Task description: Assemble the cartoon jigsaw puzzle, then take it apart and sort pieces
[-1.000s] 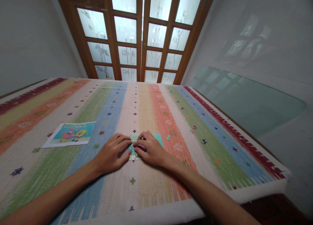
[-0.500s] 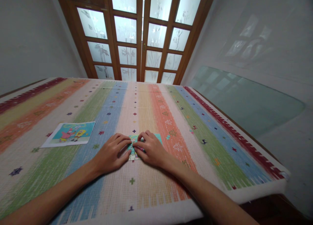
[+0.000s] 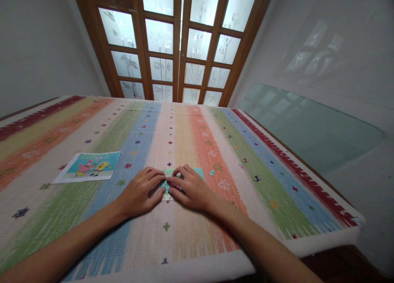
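A small, partly assembled jigsaw puzzle (image 3: 168, 196) in teal and pale tones lies flat on the striped tablecloth in front of me. My left hand (image 3: 144, 191) curves around its left side, fingertips and thumb pressed on the pieces. From the right, my right hand (image 3: 190, 188) reaches over the puzzle with bent fingers, its fingertips touching the middle close to those of the left. Both hands cover much of the picture, so the exact piece under the fingers is hidden. A loose teal puzzle piece (image 3: 211, 173) rests just right of the puzzle.
A printed cartoon picture sheet (image 3: 88, 167) lies to the left on the tablecloth (image 3: 187, 242). Another small loose piece (image 3: 241, 165) is farther right. Behind the table stands a wooden door (image 3: 177, 49) with frosted panes; a glass panel (image 3: 310, 123) leans at the right wall.
Both hands stay over the puzzle; the right fingers have shifted very slightly. The view has moved a little, and the sheet and loose pieces lie as before.
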`<control>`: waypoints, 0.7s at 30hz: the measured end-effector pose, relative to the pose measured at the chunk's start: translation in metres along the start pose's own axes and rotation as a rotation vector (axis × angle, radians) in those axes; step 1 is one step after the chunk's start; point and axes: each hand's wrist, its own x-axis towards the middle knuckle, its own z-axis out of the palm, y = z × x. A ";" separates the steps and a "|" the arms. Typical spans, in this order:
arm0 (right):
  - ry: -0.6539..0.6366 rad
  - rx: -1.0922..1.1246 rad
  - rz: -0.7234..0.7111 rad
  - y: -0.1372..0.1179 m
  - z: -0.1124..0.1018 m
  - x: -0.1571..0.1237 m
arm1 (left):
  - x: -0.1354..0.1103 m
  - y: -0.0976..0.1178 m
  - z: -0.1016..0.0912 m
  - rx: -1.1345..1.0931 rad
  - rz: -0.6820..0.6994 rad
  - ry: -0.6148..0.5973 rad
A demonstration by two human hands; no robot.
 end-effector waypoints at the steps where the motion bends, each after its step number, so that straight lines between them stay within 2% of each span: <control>1: 0.000 -0.004 0.008 0.000 0.001 0.000 | 0.000 0.000 0.000 0.001 -0.002 -0.002; 16: -0.019 -0.012 -0.038 -0.004 0.000 -0.002 | -0.002 -0.002 0.001 -0.004 -0.001 -0.008; 21: -0.016 0.020 -0.007 -0.001 -0.003 -0.002 | -0.001 -0.001 0.001 0.004 0.009 -0.004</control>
